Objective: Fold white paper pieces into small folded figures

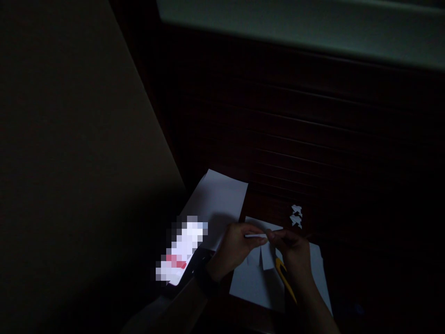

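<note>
Between my two hands is a small folded piece of white paper (267, 257), one flap hanging down. My left hand (236, 243) pinches its left end between thumb and fingers, and a dark band circles that wrist. Close beside it, my right hand (292, 250) grips the paper's upper right edge with closed fingertips. Beneath both hands lies a white sheet (252, 290). A yellow-handled tool (287, 283), perhaps scissors, rests on this sheet below my right hand; its other end is hidden.
A larger stack of white paper (222, 195) lies to the left. A lit phone screen (184, 250), blurred out, is propped at its lower left. Small folded paper pieces (296, 216) sit at the back right. Another white sheet (320, 269) shows behind my right arm. The room is dark.
</note>
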Demonstrator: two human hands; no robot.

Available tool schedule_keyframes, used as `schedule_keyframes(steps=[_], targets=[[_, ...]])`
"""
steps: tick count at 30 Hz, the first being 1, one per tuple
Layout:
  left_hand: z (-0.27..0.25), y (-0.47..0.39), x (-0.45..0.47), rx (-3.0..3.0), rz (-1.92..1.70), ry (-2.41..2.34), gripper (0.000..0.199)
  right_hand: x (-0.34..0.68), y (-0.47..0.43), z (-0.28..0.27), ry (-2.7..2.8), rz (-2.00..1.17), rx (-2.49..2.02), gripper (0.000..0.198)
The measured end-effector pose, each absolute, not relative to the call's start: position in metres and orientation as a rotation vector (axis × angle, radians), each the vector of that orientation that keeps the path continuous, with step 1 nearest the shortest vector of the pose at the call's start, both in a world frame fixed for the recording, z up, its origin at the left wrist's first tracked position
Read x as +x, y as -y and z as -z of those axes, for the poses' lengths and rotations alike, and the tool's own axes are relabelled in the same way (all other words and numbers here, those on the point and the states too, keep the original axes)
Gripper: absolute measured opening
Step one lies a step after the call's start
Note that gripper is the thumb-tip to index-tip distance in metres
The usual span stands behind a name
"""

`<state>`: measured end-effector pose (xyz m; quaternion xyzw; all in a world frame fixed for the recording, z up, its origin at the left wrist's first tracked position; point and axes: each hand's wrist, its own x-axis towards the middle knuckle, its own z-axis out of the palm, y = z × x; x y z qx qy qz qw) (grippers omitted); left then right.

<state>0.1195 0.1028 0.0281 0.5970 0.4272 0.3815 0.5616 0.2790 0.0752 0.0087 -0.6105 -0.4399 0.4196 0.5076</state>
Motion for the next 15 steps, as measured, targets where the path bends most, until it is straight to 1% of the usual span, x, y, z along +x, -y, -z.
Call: schedule_keyframes(steps=[5,15], targets=[[-0.026,-0.105,0.118,1.364,-0.875,-1.034,0.019,0.275,-0.075,-0.018,1.161,-0.981,-1.485,0.021],[-0.023,-0.108,0.113,1.36,-0.84,-1.071,0.023,0.275,-0.076,-0.023,1.206,-1.058,-1.471,0.025]])
